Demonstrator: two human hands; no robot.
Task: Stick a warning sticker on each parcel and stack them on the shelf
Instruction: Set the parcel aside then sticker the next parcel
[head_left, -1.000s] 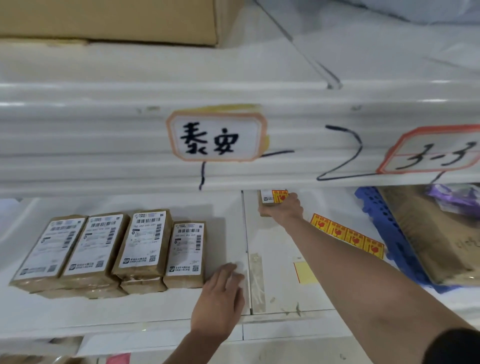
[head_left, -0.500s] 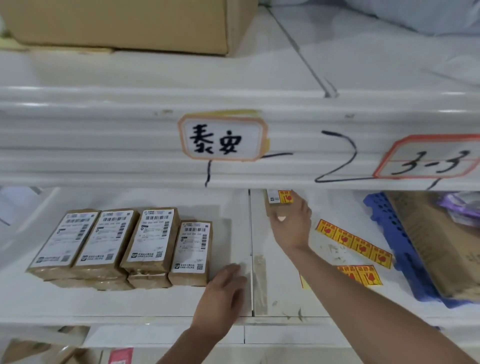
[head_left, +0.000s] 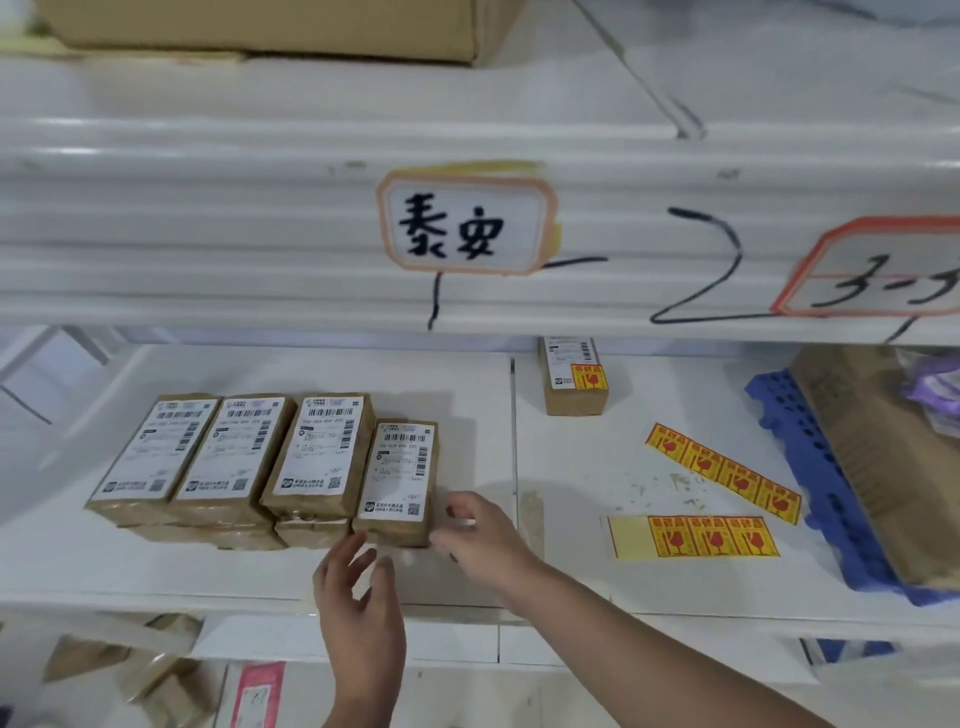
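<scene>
Head view: brown parcels (head_left: 234, 457) lie in a row on the white shelf (head_left: 156, 571). The end parcel (head_left: 400, 478), the row's rightmost, shows only its white shipping label. Just in front of the end parcel the left hand (head_left: 358, 587) hovers with fingers spread and loose, holding nothing. The right hand (head_left: 483, 535) sits at the end parcel's right front corner, fingers curled; blur hides whether it grips anything. Behind and right of the end parcel stands a stickered parcel (head_left: 574, 384). Two sticker strips (head_left: 722, 470) lie further right, near a blue crate (head_left: 810, 493).
</scene>
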